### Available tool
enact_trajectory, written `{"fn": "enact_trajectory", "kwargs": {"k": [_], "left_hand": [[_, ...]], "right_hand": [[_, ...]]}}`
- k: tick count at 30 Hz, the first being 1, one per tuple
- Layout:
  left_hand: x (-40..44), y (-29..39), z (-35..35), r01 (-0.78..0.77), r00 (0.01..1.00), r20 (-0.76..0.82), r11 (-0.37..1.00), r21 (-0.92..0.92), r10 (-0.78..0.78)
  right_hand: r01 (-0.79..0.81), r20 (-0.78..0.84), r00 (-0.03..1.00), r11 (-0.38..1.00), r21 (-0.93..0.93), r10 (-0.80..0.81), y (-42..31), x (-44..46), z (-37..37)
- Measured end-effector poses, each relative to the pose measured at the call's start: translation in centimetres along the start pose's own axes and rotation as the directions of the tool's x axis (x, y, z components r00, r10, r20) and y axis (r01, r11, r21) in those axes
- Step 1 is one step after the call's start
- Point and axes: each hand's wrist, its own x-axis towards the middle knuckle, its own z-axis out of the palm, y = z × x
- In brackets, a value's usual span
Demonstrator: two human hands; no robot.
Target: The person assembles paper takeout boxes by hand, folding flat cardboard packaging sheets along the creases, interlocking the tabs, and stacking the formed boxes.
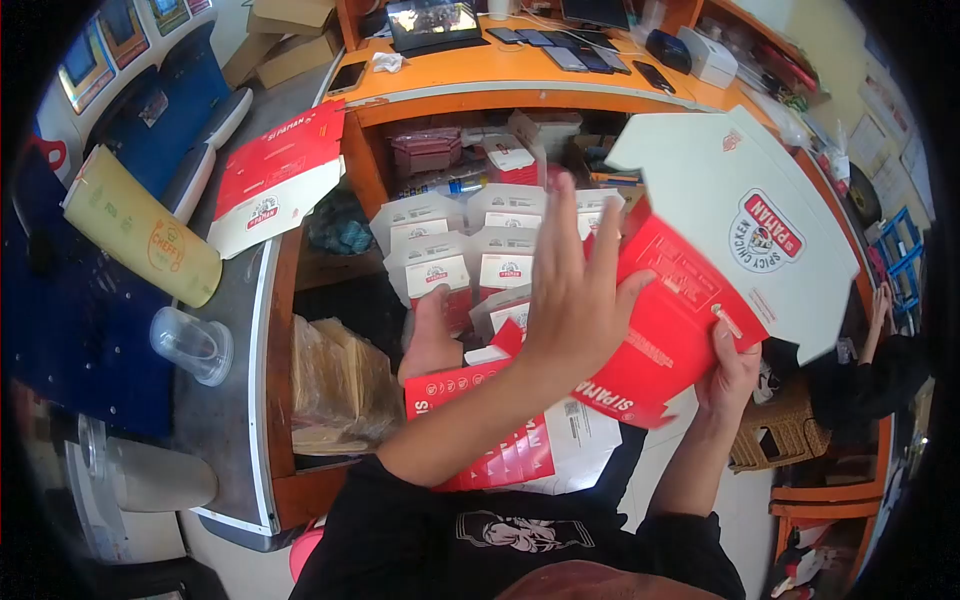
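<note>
My left hand [578,295] spread, carton [705,290] aloft, right grip [735,375] pinching its edge.
At left, my thumb lies over the red face, contact unclear. The carton extends rightward from there, tilted: likely light, stiff yet easily creased, perhaps slick, best taken by its edges. My right grip has the lower edge, thumb in front.

Looks like a takeaway chicken shop
Spicy Chicken carton [728,268] at right, phones [567,60] on the orange desk [440,70] up top
</note>
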Motion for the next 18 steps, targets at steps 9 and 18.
{"fn": "enact_trajectory", "kwargs": {"k": [9,18], "left_hand": [[-2.3,-3.5,0.3,0.131,0.910,0.406,0.987,-0.090,-0.084],[-1.8,-2.9,-0.2,0.685,0.585,0.739,0.284,-0.670,0.332]], "right_hand": [[0.036,-0.055,0.998,0.981,0.189,-0.026,-1.2,0.9,-0.8],[0.010,0.058,0.998,0.973,0.233,-0.024,-1.5,1.8,-2.7]]}}
